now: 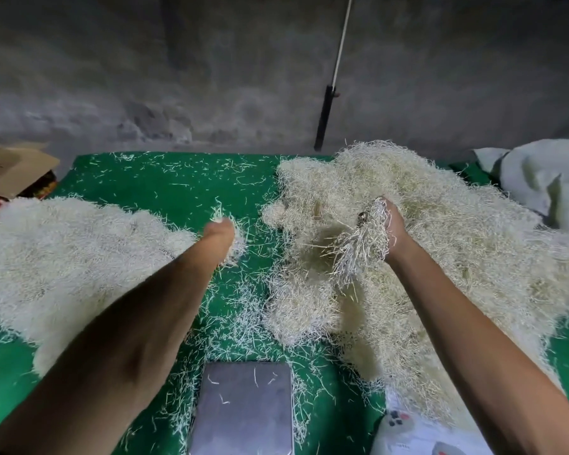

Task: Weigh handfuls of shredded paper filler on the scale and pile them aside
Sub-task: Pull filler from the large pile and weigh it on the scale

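1. Nearest the camera, the scale (243,408) sits at the near edge of the green mat (178,192), its steel pan bare but for a few stray strands
2. The shredded paper filler lies in two heaps: the source heap (440,244) along the mat's right side, and the weighed pile (63,257) along its left edge, with loose shreds scattered between
3. The right hand (393,224) is curled round a hanging tuft (362,247) lifted just above the source heap
4. The left hand (220,231) reaches out near the weighed pile's inner edge with a small wisp (234,224) clinging round it; whether the fingers are closed cannot be told from behind
5. The filler looks very light, springy and tangled, so strands will likely trail and drop
6. Best taken by scooping from beneath with fingers spread, then closing loosely; a tight pinch would probably shed most of it
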Action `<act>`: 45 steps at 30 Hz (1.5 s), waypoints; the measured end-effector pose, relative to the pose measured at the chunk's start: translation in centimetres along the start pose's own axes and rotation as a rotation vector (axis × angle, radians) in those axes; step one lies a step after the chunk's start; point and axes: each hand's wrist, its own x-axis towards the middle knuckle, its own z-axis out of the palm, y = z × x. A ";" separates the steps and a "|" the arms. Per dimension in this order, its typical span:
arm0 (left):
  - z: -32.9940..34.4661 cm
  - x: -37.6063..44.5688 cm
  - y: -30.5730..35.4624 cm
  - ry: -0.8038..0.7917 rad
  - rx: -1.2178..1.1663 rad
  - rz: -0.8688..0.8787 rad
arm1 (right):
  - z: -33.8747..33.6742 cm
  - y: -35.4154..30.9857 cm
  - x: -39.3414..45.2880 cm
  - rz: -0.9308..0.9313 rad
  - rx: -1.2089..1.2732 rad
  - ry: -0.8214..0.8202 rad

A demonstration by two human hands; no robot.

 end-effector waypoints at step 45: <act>-9.2 -13.8 -35.2 -0.037 0.077 0.400 | -11.7 35.1 -19.9 -0.272 -1.156 -0.033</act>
